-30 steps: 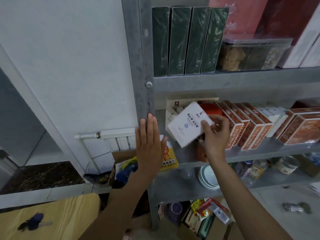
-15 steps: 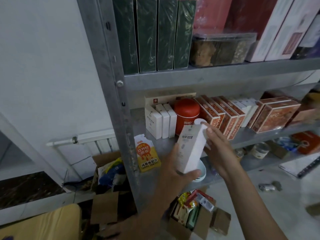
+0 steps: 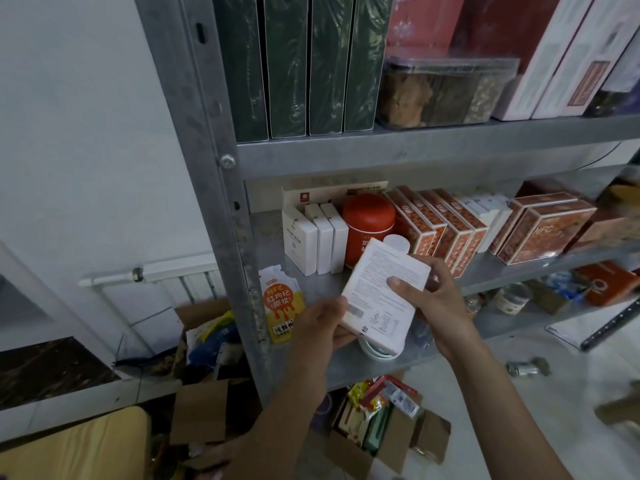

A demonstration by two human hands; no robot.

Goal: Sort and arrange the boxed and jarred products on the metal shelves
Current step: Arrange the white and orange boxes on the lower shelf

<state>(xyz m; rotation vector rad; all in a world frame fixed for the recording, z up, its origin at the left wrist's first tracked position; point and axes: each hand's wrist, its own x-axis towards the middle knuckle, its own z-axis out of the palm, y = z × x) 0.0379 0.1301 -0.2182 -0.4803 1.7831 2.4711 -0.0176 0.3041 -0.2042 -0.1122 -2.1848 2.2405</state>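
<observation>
The white box (image 3: 384,292) sits mid-frame, tilted, printed face up, just in front of the middle metal shelf (image 3: 512,274) and not yet on it, with both grips closed on it: your left hand (image 3: 322,327) pinches its lower left corner and your right hand (image 3: 440,301) holds its right edge. Behind it three upright white boxes (image 3: 322,237), a red canister (image 3: 369,220) and a row of orange boxes (image 3: 446,230) look ordered, so this one likely joins the three. Much seems left: an orange pouch (image 3: 282,303) lies loose at the shelf's left end, and an open carton (image 3: 346,452) of packets waits on the floor, lower centre.
</observation>
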